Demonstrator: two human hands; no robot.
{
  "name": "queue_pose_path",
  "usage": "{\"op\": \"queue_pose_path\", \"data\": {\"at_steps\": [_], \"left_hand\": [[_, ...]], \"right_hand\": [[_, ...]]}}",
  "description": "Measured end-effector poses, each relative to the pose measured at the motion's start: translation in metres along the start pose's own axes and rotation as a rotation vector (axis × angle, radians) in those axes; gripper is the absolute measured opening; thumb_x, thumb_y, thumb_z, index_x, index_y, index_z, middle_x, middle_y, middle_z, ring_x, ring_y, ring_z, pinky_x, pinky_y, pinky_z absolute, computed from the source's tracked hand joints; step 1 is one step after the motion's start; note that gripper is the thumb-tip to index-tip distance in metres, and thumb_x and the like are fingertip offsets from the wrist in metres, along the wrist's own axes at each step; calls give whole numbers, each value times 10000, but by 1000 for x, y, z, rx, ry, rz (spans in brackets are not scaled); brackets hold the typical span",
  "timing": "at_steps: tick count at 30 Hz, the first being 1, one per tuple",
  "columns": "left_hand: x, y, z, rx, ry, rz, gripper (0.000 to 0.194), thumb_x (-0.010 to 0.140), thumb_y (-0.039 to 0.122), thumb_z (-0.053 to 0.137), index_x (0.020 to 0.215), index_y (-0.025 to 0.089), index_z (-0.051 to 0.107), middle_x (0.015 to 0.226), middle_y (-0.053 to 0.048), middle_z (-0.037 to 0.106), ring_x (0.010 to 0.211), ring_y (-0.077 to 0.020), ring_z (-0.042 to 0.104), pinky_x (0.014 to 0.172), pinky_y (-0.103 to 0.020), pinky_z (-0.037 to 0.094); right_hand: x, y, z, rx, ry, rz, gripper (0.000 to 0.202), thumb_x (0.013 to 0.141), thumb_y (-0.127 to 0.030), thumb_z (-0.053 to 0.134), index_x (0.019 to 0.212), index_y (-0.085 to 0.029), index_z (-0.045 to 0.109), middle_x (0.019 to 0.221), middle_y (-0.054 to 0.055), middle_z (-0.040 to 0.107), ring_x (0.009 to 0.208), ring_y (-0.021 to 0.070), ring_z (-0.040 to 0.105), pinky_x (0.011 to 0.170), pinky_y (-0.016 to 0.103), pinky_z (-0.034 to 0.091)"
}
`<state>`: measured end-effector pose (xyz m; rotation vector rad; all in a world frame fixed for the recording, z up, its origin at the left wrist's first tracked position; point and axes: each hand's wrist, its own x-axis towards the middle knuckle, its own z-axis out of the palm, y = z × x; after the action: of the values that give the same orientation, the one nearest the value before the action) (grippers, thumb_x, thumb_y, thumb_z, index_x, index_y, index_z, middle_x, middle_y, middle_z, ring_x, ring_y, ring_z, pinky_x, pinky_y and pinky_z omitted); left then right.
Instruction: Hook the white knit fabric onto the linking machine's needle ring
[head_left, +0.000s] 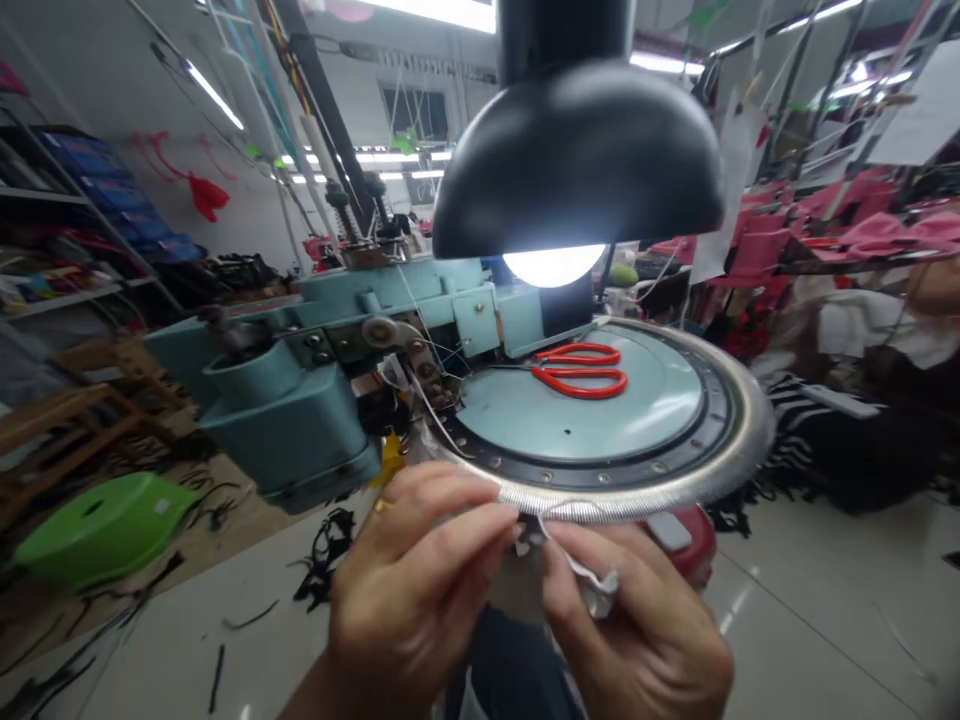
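Note:
A round machine dial (585, 400) with a ring of fine metal teeth lies in front of me. My left hand (427, 560) is closed in a pinch at the front rim of the ring; what lies between its fingertips is too small to make out. Just right of it, my right hand (630, 610) pinches a thin strip of white fabric (596, 585), whose upper end loops against the teeth. Red-handled scissors (581, 370) rest on the dial, their blades pointing left.
A black lamp (577, 170) hangs lit over the dial. The teal machine body (285, 420) stands at the left. A green stool (105, 530) and dark scraps (326, 560) are on the floor. Pink fabric (862, 235) lies at the right.

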<state>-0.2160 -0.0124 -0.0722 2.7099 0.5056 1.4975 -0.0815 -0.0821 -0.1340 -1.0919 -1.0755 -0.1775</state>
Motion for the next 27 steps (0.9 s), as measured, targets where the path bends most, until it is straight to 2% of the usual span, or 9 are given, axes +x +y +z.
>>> {"op": "queue_pose_path", "data": {"at_steps": [3, 6, 10, 16, 21, 27], "left_hand": [[8, -5, 4, -74, -82, 28, 300, 785, -16, 681, 1002, 188, 716, 979, -30, 703, 993, -160, 620, 890, -288, 535], [10, -7, 7, -101, -104, 35, 297, 785, -14, 689, 1010, 176, 720, 973, -36, 705, 987, -158, 620, 891, -285, 539], [12, -7, 10, -117, -101, 50, 268, 779, -7, 697, 985, 162, 726, 935, -37, 707, 936, -151, 630, 848, -277, 550], [16, -7, 12, -108, -53, 127, 200, 744, 5, 743, 914, 109, 723, 883, -56, 704, 904, -159, 641, 830, -271, 559], [23, -13, 5, -205, -185, 176, 204, 796, 4, 695, 973, 102, 723, 918, -76, 705, 923, -161, 651, 845, -274, 569], [22, -7, 10, -140, -98, 114, 155, 761, 26, 739, 876, 126, 713, 846, -44, 696, 826, -144, 650, 774, -266, 572]], "right_hand": [[2, -3, -2, -53, -16, 10, 243, 771, -76, 709, 948, -241, 729, 810, -2, 754, 699, 148, 706, 689, 251, 567], [4, -6, -4, -125, 4, 31, 191, 785, -109, 694, 904, -256, 725, 776, -19, 758, 662, 138, 698, 667, 241, 555], [6, -10, -6, -162, 50, 121, 108, 796, -165, 685, 822, -259, 733, 685, -29, 740, 559, 137, 655, 619, 246, 549], [9, -12, -12, -198, 99, 179, 82, 781, -202, 688, 764, -264, 739, 617, -40, 708, 504, 134, 622, 621, 246, 555], [13, -12, -20, -143, 37, 207, 71, 774, -216, 701, 756, -272, 741, 644, -56, 718, 504, 114, 604, 626, 226, 543], [15, -10, -23, -90, 41, 262, 76, 783, -228, 700, 757, -278, 751, 634, -64, 717, 524, 111, 611, 599, 206, 526]]}}
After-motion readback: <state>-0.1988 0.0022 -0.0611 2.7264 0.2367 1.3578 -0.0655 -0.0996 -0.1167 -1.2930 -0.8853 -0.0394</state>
